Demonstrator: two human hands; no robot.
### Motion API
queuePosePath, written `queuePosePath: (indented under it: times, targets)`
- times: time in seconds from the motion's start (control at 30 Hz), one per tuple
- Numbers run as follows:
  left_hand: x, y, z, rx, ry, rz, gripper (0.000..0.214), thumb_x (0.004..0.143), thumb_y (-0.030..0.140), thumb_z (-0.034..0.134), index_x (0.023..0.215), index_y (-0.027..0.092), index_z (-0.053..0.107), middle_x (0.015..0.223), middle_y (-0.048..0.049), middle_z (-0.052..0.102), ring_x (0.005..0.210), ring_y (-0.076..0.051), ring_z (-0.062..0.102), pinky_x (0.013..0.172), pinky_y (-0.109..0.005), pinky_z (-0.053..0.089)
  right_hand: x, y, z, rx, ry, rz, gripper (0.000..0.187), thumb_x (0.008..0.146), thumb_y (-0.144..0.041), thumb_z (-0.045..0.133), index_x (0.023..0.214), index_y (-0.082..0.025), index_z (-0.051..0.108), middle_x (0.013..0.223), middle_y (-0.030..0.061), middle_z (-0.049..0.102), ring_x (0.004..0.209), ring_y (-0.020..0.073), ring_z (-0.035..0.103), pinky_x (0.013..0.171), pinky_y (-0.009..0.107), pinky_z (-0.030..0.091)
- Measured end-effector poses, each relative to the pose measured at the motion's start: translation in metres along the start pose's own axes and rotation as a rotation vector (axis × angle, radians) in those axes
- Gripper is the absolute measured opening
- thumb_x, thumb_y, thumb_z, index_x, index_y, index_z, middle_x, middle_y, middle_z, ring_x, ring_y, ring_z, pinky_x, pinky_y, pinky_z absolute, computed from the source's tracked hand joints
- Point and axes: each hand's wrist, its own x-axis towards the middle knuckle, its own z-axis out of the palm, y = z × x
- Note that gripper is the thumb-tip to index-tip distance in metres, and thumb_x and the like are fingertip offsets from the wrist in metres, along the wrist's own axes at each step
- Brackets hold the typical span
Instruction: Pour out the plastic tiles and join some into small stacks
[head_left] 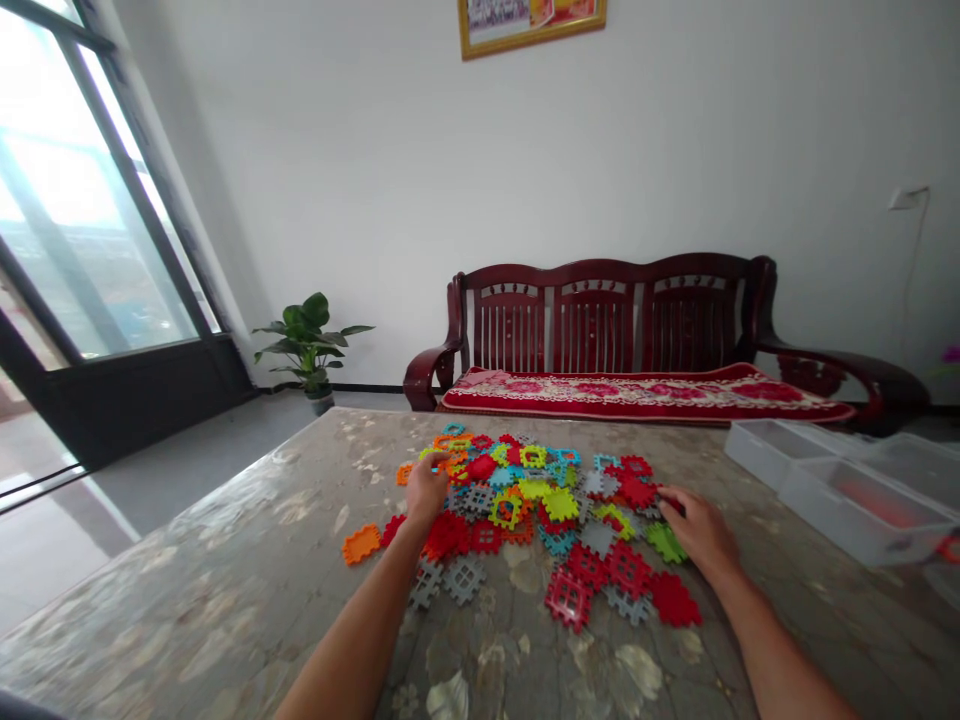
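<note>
Many flat interlocking plastic tiles with notched edges lie in a loose pile [517,490] on the table, in red, grey, yellow, orange, green and blue. Some are solid and others have window-like openings. My left hand [427,488] is at the pile's left side, thumb and forefinger slightly apart beside orange and yellow tiles. At the right edge, my right hand [696,532] reaches in with its fingertips apart, close to a green tile [665,542] and a red tile [637,491]. No tile shows clearly in either hand.
Translucent plastic boxes [862,540] stand at the table's right, with something red inside one. The patterned tabletop [225,600] extends to the left. Beyond it are a dark wooden bench [592,335] with a red cover and a potted plant [304,340].
</note>
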Motion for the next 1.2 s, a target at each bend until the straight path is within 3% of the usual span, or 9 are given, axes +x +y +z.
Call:
queuePosePath:
  times: [0.2,0.33,0.4,0.47,0.6,0.73,0.87,1.03,1.2]
  targets:
    - [-0.006,0.033,0.021,-0.259,-0.239,0.137,0.043,0.078,0.027,0.061,0.120,0.018,0.064,0.113,-0.0062,0.071,0.095,-0.019,0.067,0.080,-0.031,0.054,-0.002,-0.003,-0.002,0.001,0.008,0.003,0.036,0.085,-0.036,0.044,0.106,-0.023,0.071,0.117,0.0083,0.069,0.109,0.0263,0.062,0.097,0.043,0.047]
    - [-0.008,0.021,-0.005,-0.292,-0.318,0.149,0.047,0.071,0.042,0.069,0.109,0.014,0.068,0.108,-0.0091,0.072,0.099,-0.025,0.066,0.088,-0.036,0.053,-0.002,-0.004,-0.001,0.013,0.019,-0.003,0.034,0.085,-0.034,0.046,0.105,-0.023,0.071,0.115,0.0077,0.070,0.107,0.0252,0.063,0.096,0.042,0.047]
    - [-0.009,0.007,-0.026,-0.237,-0.338,0.137,0.057,0.063,0.045,0.075,0.109,0.013,0.068,0.111,-0.0115,0.071,0.105,-0.030,0.064,0.096,-0.042,0.048,-0.002,-0.005,-0.002,0.006,0.024,0.000,0.034,0.084,-0.033,0.046,0.104,-0.023,0.072,0.115,0.0081,0.070,0.107,0.0257,0.063,0.096,0.042,0.047]
    - [-0.014,-0.007,-0.043,-0.030,-0.443,0.171,0.075,0.055,0.047,0.080,0.120,0.014,0.064,0.122,-0.0132,0.066,0.115,-0.033,0.058,0.103,-0.043,0.043,-0.001,-0.006,-0.003,-0.005,0.024,0.004,0.035,0.084,-0.033,0.046,0.104,-0.023,0.072,0.115,0.0089,0.070,0.107,0.0267,0.063,0.095,0.043,0.048]
    - [-0.029,-0.012,-0.053,0.305,-0.586,0.253,0.107,0.043,0.043,0.086,0.140,0.021,0.047,0.143,-0.0137,0.050,0.132,-0.037,0.042,0.109,-0.046,0.035,-0.001,-0.007,-0.003,-0.022,0.020,0.009,0.036,0.084,-0.033,0.045,0.105,-0.022,0.072,0.115,0.0093,0.069,0.106,0.0278,0.063,0.093,0.044,0.049]
    - [-0.038,0.006,-0.042,0.491,-0.581,0.325,0.106,0.046,0.044,0.083,0.142,0.023,0.044,0.142,-0.0141,0.048,0.131,-0.039,0.041,0.106,-0.046,0.037,-0.001,-0.007,-0.003,-0.018,0.019,0.004,0.035,0.084,-0.033,0.045,0.105,-0.023,0.071,0.114,0.0086,0.070,0.106,0.0267,0.064,0.093,0.043,0.049]
    - [-0.035,0.018,-0.036,0.529,-0.536,0.346,0.081,0.054,0.036,0.076,0.131,0.024,0.054,0.123,-0.0110,0.059,0.114,-0.033,0.053,0.095,-0.039,0.043,-0.002,-0.007,-0.004,0.000,0.023,-0.011,0.035,0.084,-0.032,0.044,0.105,-0.022,0.071,0.113,0.0085,0.070,0.105,0.0258,0.064,0.094,0.042,0.048]
    - [-0.027,0.011,-0.031,0.477,-0.444,0.325,0.058,0.057,0.023,0.067,0.115,0.021,0.061,0.090,-0.0046,0.062,0.087,-0.024,0.059,0.076,-0.031,0.045,-0.003,-0.008,-0.005,-0.004,0.018,-0.006,0.034,0.084,-0.032,0.044,0.104,-0.023,0.070,0.113,0.0074,0.070,0.105,0.0247,0.064,0.094,0.040,0.048]
    - [-0.025,0.003,-0.025,0.428,-0.394,0.303,0.054,0.055,0.017,0.063,0.108,0.020,0.061,0.080,-0.0009,0.059,0.078,-0.021,0.057,0.069,-0.028,0.042,-0.002,-0.010,-0.006,-0.011,0.004,0.012,0.034,0.084,-0.031,0.045,0.105,-0.023,0.071,0.114,0.0075,0.070,0.106,0.0248,0.063,0.095,0.040,0.048]
